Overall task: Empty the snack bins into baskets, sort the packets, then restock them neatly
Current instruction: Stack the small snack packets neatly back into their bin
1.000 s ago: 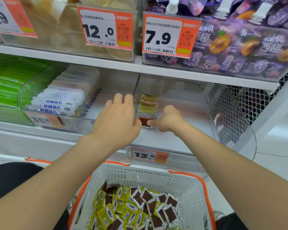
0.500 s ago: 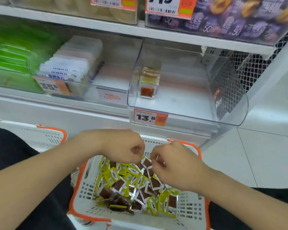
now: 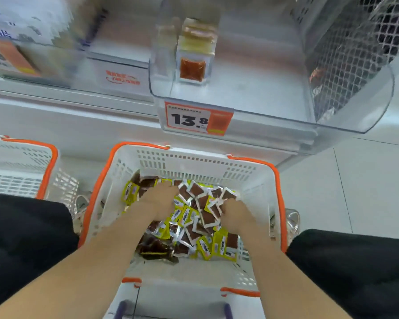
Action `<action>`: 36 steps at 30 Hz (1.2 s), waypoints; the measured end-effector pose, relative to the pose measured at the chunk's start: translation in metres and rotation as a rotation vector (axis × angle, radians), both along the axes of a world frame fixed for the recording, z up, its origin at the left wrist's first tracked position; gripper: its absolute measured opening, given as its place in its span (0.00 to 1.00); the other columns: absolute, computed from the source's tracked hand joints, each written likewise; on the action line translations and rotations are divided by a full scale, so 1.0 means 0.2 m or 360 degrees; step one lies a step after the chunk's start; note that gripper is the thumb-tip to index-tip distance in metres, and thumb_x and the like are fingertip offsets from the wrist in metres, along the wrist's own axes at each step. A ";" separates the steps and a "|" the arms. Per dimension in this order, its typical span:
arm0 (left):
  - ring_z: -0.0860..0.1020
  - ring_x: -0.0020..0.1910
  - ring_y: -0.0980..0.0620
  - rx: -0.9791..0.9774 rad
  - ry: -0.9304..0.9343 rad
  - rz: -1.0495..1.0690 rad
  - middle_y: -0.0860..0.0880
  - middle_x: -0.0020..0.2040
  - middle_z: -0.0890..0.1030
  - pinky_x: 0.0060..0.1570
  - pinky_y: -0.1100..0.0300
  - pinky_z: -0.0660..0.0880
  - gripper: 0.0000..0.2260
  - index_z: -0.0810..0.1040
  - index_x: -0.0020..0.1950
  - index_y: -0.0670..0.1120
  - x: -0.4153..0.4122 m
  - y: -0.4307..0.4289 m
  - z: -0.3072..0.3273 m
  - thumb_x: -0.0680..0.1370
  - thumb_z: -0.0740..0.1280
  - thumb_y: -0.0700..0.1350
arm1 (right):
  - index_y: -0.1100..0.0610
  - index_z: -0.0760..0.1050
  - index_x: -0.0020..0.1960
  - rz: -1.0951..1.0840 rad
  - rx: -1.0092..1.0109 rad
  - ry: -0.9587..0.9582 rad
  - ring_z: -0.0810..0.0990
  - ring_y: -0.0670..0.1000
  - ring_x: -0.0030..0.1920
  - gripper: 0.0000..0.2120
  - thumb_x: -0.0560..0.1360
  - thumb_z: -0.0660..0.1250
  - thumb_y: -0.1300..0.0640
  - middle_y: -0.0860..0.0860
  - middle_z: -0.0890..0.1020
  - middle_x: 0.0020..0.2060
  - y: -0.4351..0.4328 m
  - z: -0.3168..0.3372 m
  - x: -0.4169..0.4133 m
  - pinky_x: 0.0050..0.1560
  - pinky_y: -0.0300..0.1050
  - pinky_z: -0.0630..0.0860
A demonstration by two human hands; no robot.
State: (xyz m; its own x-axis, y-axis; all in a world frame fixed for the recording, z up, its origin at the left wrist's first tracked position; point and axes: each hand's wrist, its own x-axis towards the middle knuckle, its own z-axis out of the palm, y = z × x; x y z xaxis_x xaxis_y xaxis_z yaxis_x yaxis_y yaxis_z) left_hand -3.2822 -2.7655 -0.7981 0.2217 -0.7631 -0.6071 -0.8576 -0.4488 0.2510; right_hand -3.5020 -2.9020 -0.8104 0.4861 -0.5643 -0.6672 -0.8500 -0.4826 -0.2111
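Note:
A white basket with an orange rim [image 3: 258, 178] sits in front of me, holding a heap of small yellow and brown snack packets [image 3: 194, 217]. Both hands reach down into that heap. My left hand [image 3: 158, 201] lies palm down on the packets at the left, fingers hidden among them. My right hand [image 3: 234, 218] rests on the packets at the right, fingers curled against several of them. Whether either hand grips a packet is hidden. Above, a clear plastic bin [image 3: 251, 100] on the shelf holds a short upright row of packets [image 3: 194, 58] at its left side.
A price tag reading 13.8 [image 3: 197, 119] hangs on the clear bin's front. A second orange-rimmed white basket [image 3: 32, 166] stands at the left. Another bin with white packets [image 3: 21, 31] is blurred at top left. Wire mesh [image 3: 355, 47] closes the shelf's right end. My dark trouser legs flank the basket.
Both hands came away from the row in the clear bin and dropped into the basket's packet heap. The view tilted downward and closer to the basket.

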 end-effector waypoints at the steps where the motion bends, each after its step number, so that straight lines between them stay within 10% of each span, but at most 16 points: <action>1: 0.70 0.72 0.41 -0.0043 -0.0032 -0.0054 0.45 0.72 0.69 0.69 0.45 0.72 0.19 0.71 0.74 0.48 -0.03 -0.04 -0.04 0.82 0.64 0.42 | 0.58 0.73 0.47 -0.0121 0.0020 -0.0004 0.80 0.63 0.52 0.03 0.78 0.62 0.63 0.59 0.80 0.46 0.02 -0.08 -0.01 0.40 0.46 0.73; 7: 0.50 0.84 0.41 -0.0080 -0.0218 -0.0286 0.48 0.86 0.48 0.79 0.41 0.57 0.41 0.54 0.85 0.50 -0.12 -0.24 -0.24 0.77 0.66 0.29 | 0.51 0.59 0.80 -0.0498 -0.0167 -0.0192 0.77 0.64 0.64 0.33 0.78 0.68 0.59 0.57 0.69 0.72 0.10 -0.36 -0.04 0.61 0.59 0.78; 13: 0.57 0.79 0.38 0.0001 -0.0307 -0.0461 0.46 0.83 0.55 0.75 0.43 0.65 0.44 0.55 0.83 0.51 -0.16 -0.24 -0.36 0.74 0.74 0.32 | 0.39 0.62 0.76 -0.0418 0.0009 -0.0169 0.70 0.64 0.68 0.33 0.75 0.71 0.40 0.56 0.67 0.71 0.07 -0.42 -0.09 0.66 0.57 0.74; 18: 0.65 0.72 0.40 -0.0153 -0.0386 -0.0498 0.45 0.75 0.66 0.67 0.47 0.72 0.34 0.64 0.78 0.49 -0.17 -0.22 -0.42 0.74 0.74 0.38 | 0.42 0.61 0.74 -0.0423 0.0041 -0.0069 0.67 0.64 0.69 0.54 0.55 0.73 0.20 0.55 0.64 0.71 0.14 -0.37 -0.01 0.64 0.61 0.76; 25: 0.74 0.63 0.43 -0.0384 -0.0342 -0.0508 0.45 0.63 0.78 0.60 0.49 0.73 0.17 0.75 0.67 0.45 -0.25 -0.13 -0.44 0.85 0.60 0.54 | 0.41 0.65 0.68 -0.0337 -0.0116 -0.0320 0.71 0.60 0.64 0.30 0.70 0.70 0.36 0.51 0.70 0.64 0.19 -0.37 -0.04 0.51 0.55 0.79; 29: 0.70 0.72 0.43 -0.0309 -0.0230 -0.0519 0.43 0.71 0.72 0.62 0.51 0.76 0.18 0.70 0.74 0.44 -0.26 -0.07 -0.46 0.87 0.61 0.51 | 0.44 0.65 0.64 -0.0180 -0.0196 -0.0156 0.72 0.58 0.61 0.35 0.66 0.73 0.29 0.51 0.69 0.63 0.21 -0.35 -0.04 0.46 0.51 0.76; 36: 0.72 0.67 0.43 -0.0316 -0.0098 -0.0434 0.45 0.69 0.73 0.53 0.50 0.77 0.39 0.47 0.85 0.55 -0.26 -0.06 -0.36 0.82 0.65 0.40 | 0.49 0.65 0.65 -0.0058 -0.0124 -0.0236 0.77 0.61 0.55 0.25 0.73 0.71 0.48 0.55 0.72 0.59 0.21 -0.35 -0.03 0.42 0.49 0.74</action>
State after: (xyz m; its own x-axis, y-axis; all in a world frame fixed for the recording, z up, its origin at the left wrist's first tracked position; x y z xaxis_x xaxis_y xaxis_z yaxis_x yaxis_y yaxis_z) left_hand -3.3341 -2.7785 -0.8696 0.0248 -0.9012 -0.4327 -0.9555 -0.1486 0.2547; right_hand -3.5084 -2.8601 -0.8799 0.5542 -0.6306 -0.5434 -0.8296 -0.4719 -0.2985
